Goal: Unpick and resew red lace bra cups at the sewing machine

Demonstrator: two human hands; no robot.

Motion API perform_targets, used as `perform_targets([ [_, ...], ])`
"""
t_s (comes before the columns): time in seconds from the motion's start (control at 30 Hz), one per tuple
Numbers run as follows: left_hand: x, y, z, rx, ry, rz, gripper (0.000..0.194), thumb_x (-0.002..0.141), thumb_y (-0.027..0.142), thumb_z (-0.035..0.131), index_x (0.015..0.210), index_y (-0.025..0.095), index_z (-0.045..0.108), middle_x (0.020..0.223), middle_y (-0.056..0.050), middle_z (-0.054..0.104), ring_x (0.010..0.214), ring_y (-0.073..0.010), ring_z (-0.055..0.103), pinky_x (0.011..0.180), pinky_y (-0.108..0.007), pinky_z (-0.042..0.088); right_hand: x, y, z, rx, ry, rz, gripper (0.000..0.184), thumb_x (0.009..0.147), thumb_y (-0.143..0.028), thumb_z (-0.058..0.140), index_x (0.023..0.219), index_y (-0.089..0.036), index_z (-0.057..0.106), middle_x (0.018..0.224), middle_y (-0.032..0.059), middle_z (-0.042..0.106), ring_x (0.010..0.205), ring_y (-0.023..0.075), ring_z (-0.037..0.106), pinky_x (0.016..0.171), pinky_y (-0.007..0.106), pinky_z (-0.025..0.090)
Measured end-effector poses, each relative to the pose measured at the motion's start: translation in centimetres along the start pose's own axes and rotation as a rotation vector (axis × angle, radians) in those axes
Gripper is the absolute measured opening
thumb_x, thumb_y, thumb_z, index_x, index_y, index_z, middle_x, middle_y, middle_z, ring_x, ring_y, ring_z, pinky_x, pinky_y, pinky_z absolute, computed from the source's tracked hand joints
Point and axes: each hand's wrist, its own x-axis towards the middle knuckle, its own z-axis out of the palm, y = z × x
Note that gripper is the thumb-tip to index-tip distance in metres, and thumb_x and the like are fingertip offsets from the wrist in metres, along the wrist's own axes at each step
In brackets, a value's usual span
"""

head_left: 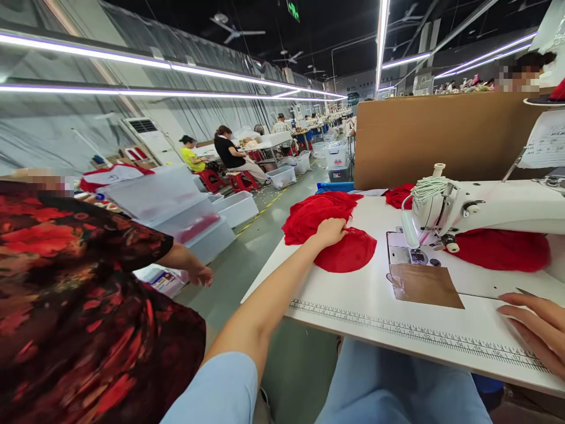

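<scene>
My left hand [331, 231] reaches to the far left part of the sewing table and pinches the edge of a thin red fabric piece [346, 252]. That piece has a rounded edge and lies flat on the white top. Behind it, partly under my hand, is a crumpled pile of red fabric [318, 209]. At the right edge my right hand [538, 330] rests on the tabletop, fingers stretched out and only partly in view. A thin, pointed metal tip [524, 292] shows just beyond its fingers; the rest of that tool is hidden.
A white sewing machine [498, 206] stands on the right, with more red fabric [503, 250] behind its arm. A printed ruler [397, 333] runs along the table's front edge. Cardboard [441, 141] rises behind. A person in a flowered top [88, 294] stands close on the left.
</scene>
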Motion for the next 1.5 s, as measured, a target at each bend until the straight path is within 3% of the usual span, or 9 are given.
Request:
perform_targets([
  [0.2,-1.1,-0.8,-0.8,-0.351,-0.233,-0.047,0.029,0.087,0.042,0.060,0.075,0.016,0.062,0.068,0.000,0.058,0.063,-0.0143,0.052,0.058,-0.027,0.038,2.8,-7.1,1.4,0.116,-0.041,-0.209,0.026,0.094,-0.039,0.051,0.115,-0.046,0.065,0.105,0.0127,0.074,0.085,0.0251,0.073,0.068,0.039,0.062],
  [0.4,-2.2,-2.1,-0.6,-0.560,-0.348,-0.134,0.034,0.068,0.044,0.079,0.080,0.016,0.063,0.073,0.001,0.062,0.066,-0.0118,0.055,0.060,-0.024,0.040,6.7,-13.0,4.1,0.311,-0.174,-0.261,0.026,0.099,-0.026,0.044,0.110,-0.030,0.067,0.113,0.0099,0.073,0.093,0.0213,0.073,0.073,0.031,0.064],
  [0.57,-3.1,-2.9,0.7,-0.601,-0.363,-0.164,0.049,0.066,0.062,0.076,0.074,0.016,0.061,0.065,0.001,0.058,0.061,-0.0126,0.052,0.056,-0.026,0.037,10.3,-15.4,6.8,0.242,-0.353,-0.335,0.035,0.098,-0.026,0.043,0.123,-0.020,0.066,0.140,0.0161,0.060,0.119,0.0299,0.064,0.094,0.047,0.058],
  [0.77,-4.8,-4.5,0.1,-0.616,-0.414,-0.085,0.044,0.075,0.057,0.069,0.093,0.018,0.061,0.087,-0.003,0.069,0.080,-0.0165,0.064,0.072,-0.029,0.049,13.6,-17.9,8.7,0.121,-0.684,-0.368,0.053,0.094,-0.037,0.055,0.144,-0.018,0.053,0.153,0.0197,0.044,0.139,0.0398,0.045,0.108,0.070,0.038],
  [0.97,-5.6,-7.6,-1.9,-0.340,-0.368,-0.045,0.022,0.078,0.036,0.071,0.073,0.017,0.059,0.070,0.002,0.060,0.072,-0.0144,0.055,0.069,-0.025,0.040,13.2,-17.4,11.2,0.251,-0.480,-0.472,0.047,0.102,-0.045,0.040,0.139,-0.023,0.058,0.149,0.0139,0.052,0.140,0.0355,0.045,0.109,0.072,0.034],
  [1.13,-6.6,-9.0,-3.4,-0.030,-0.314,-0.041,0.015,0.077,0.030,0.074,0.086,0.021,0.067,0.090,-0.001,0.069,0.086,-0.0192,0.059,0.069,-0.026,0.033,12.8,-17.0,11.7,0.281,-0.155,-0.556,0.032,0.102,-0.032,0.044,0.119,-0.019,0.067,0.128,0.0150,0.068,0.118,0.0296,0.064,0.097,0.055,0.054],
  [1.3,-7.4,-9.5,-5.1,0.209,-0.259,-0.078,0.023,0.074,0.037,0.080,0.090,0.024,0.069,0.096,-0.003,0.073,0.091,-0.0235,0.064,0.065,-0.027,0.034,13.1,-17.5,11.7,0.263,-0.034,-0.568,0.025,0.100,-0.022,0.045,0.115,-0.018,0.064,0.113,0.0129,0.072,0.102,0.0247,0.070,0.085,0.042,0.059],
  [1.4,-6.8,-9.0,-5.6,0.310,-0.135,-0.104,0.025,0.087,0.046,0.065,0.091,0.022,0.068,0.101,-0.007,0.072,0.094,-0.0253,0.064,0.068,-0.029,0.037,12.9,-17.6,12.2,0.241,-0.003,-0.569,0.027,0.099,-0.021,0.044,0.119,-0.017,0.062,0.114,0.0131,0.072,0.101,0.0244,0.070,0.081,0.040,0.060],
  [1.5,-4.9,-7.9,-5.6,0.389,0.054,-0.135,0.029,0.100,0.037,0.044,0.102,0.018,0.065,0.112,-0.012,0.068,0.104,-0.0268,0.062,0.080,-0.033,0.041,12.6,-17.5,12.5,0.230,-0.005,-0.568,0.028,0.099,-0.020,0.044,0.121,-0.018,0.060,0.116,0.0127,0.072,0.103,0.0243,0.069,0.081,0.039,0.060],
])
